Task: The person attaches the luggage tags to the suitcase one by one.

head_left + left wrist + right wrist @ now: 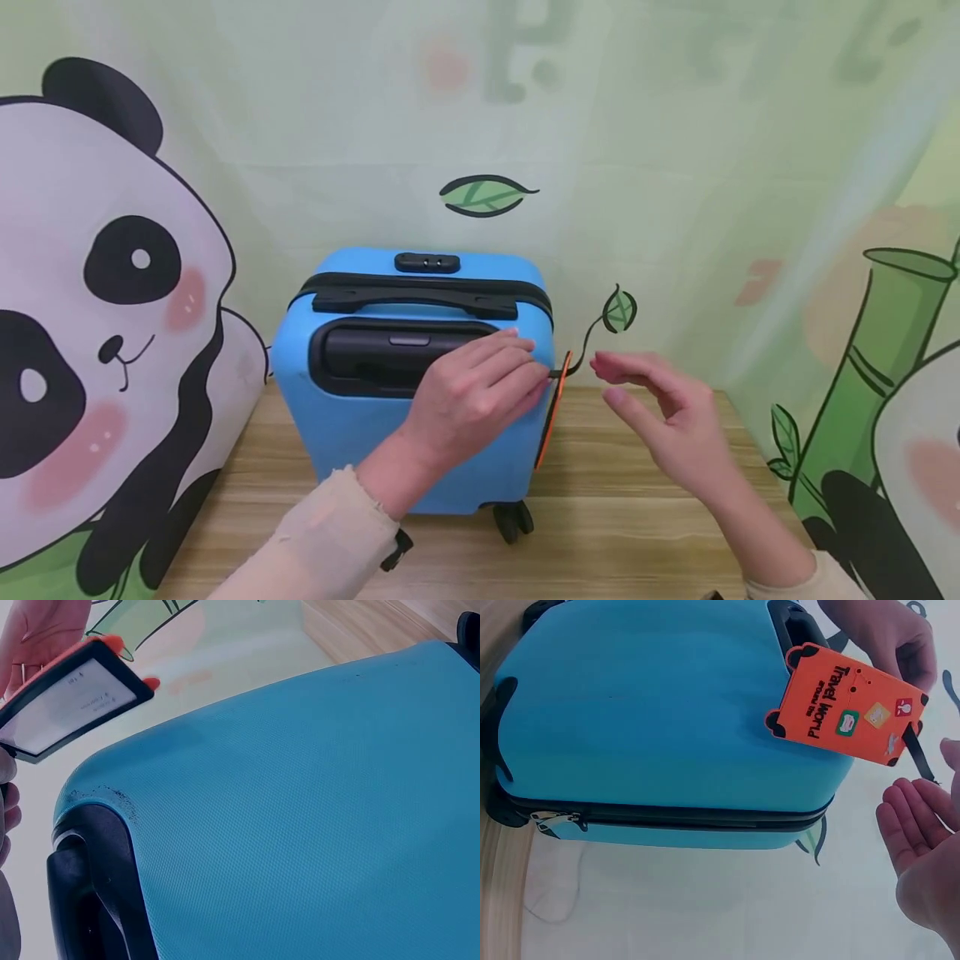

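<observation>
A: Main thing?
B: Orange luggage tag [840,697], right of centre in the head view, by the right edge of the blue suitcase [660,712]. Touching it? Can't tell.

A: Hands?
B: Left hand [480,392] pinches the black strap [919,754] beside the tag; exact grip partly hidden. Right hand [671,412], right of centre, holds nothing, thumb and fingers apart, just short of the strap.

A: Step?
B: Strap handling, I'd say, mid-way.

A: Next move calls for?
B: Probably right fingers on the strap's end, left steadying.

A: Rest?
B: Suitcase upright on the wooden desk [618,517], panda-print backdrop [360,125] behind.
</observation>
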The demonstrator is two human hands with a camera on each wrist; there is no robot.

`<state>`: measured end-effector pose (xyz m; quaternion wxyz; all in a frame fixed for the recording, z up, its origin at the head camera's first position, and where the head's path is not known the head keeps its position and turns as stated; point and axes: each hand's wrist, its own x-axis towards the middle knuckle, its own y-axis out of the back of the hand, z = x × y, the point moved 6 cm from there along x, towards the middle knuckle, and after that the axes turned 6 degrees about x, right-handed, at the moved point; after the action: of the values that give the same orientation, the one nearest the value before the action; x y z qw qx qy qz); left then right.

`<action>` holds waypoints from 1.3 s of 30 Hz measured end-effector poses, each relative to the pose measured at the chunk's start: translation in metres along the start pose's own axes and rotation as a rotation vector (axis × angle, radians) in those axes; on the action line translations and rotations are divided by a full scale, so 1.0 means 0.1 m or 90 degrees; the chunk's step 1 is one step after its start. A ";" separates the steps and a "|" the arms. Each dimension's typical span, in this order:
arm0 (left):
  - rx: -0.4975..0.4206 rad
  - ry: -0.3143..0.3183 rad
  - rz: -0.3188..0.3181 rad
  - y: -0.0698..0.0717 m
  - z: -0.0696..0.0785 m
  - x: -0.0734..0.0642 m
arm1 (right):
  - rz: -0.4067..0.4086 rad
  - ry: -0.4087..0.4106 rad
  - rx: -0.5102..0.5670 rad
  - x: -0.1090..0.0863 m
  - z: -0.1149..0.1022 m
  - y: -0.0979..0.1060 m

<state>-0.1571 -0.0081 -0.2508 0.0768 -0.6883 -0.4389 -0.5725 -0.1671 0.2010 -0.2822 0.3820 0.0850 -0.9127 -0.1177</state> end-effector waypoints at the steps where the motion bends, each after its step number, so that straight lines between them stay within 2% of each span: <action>1: 0.000 0.000 -0.001 0.00 0.00 -0.01 | 0.002 0.006 -0.001 0.01 -0.01 0.00; 8: 0.003 0.006 -0.001 -0.01 0.01 -0.03 | 0.002 0.015 0.002 0.03 -0.04 -0.04; 13: 0.013 0.009 -0.004 -0.01 0.02 -0.03 | -0.021 0.007 -0.006 0.01 -0.03 -0.09; 21: 0.009 0.021 -0.018 -0.02 0.04 -0.01 | -0.045 0.015 -0.061 -0.03 -0.01 -0.17; 39: 0.037 0.019 -0.040 -0.03 0.09 0.02 | 0.012 0.061 -0.160 -0.05 -0.04 -0.22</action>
<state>-0.1529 0.0007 -0.2536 0.0851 -0.6631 -0.4759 -0.5715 -0.1599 0.1808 -0.2888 0.4337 0.0333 -0.8722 -0.2235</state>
